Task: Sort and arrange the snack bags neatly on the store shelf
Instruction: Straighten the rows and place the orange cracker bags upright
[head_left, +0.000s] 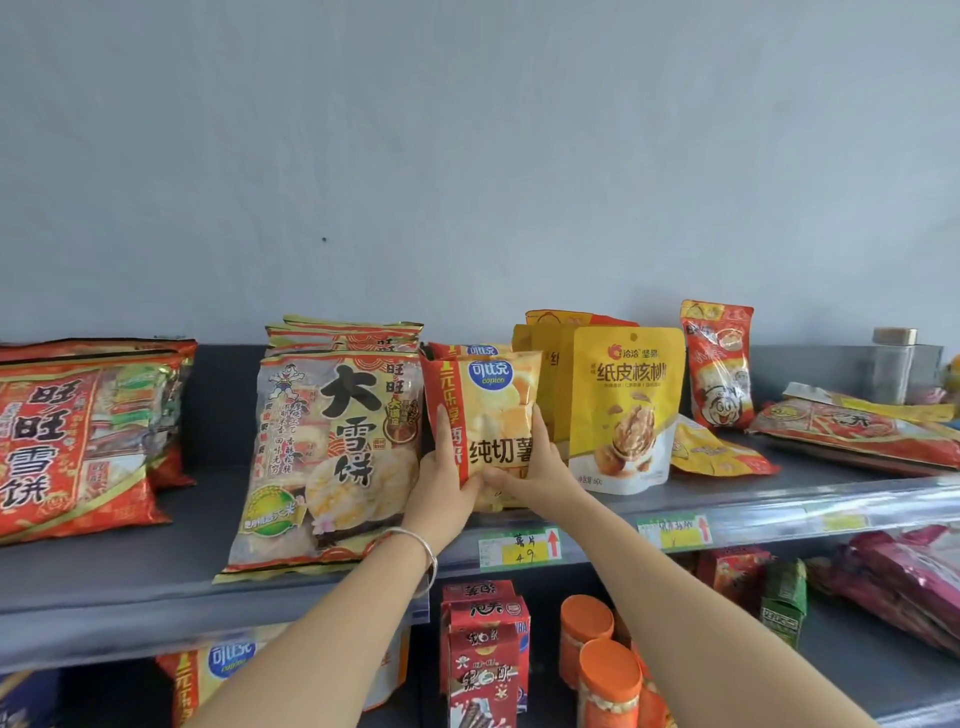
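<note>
A yellow and red chip bag (491, 400) stands upright on the grey shelf (156, 577), near its front edge. My left hand (441, 483) grips the bag's lower left side. My right hand (535, 467) grips its lower right side, thumb across the bottom. Another bag of the same kind stands right behind it. To its left leans a stack of large rice cracker bags (332, 457). To its right stand yellow walnut pouches (623, 410).
Red rice cracker bags (78, 441) lie at the far left. A small red bag (719, 364) stands at the right, with flat red bags (857, 426) and a glass jar (891, 364) beyond. The lower shelf holds red boxes (483, 660) and orange-lidded jars (608, 680).
</note>
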